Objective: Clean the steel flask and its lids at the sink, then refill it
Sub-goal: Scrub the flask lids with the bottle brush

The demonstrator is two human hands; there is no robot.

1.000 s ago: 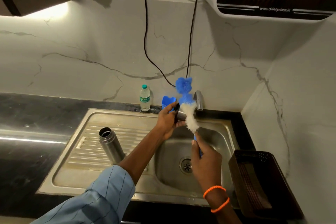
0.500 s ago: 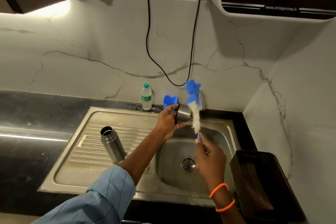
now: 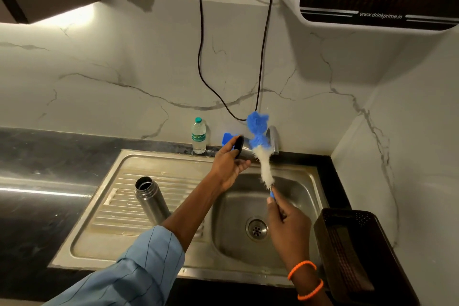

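— Head view: changed since a second ago? 
— Barely. Left hand (image 3: 229, 162) still clasping the lid (image 3: 241, 149) by the tap (image 3: 273, 138); right hand (image 3: 289, 227) still gripping the bottle brush (image 3: 263, 164), bristles now beside the lid, not inside. 
— And the flask (image 3: 151, 199)? 
— Open, upright on the drainboard (image 3: 119, 196). Scrubbing probably unfinished; refill far off.

Black stone countertop (image 3: 37, 181) w/ inset stainless steel sink unit (image 3: 119, 251). Open cylindrical steel flask (image 3: 150, 200) stands on ribbed drainboard, L of basin. Clear plastic water bottle w/ green cap (image 3: 198, 135) upright at back edge, by wall. Dark perforated plastic basket (image 3: 352, 251) on counter, R of basin.
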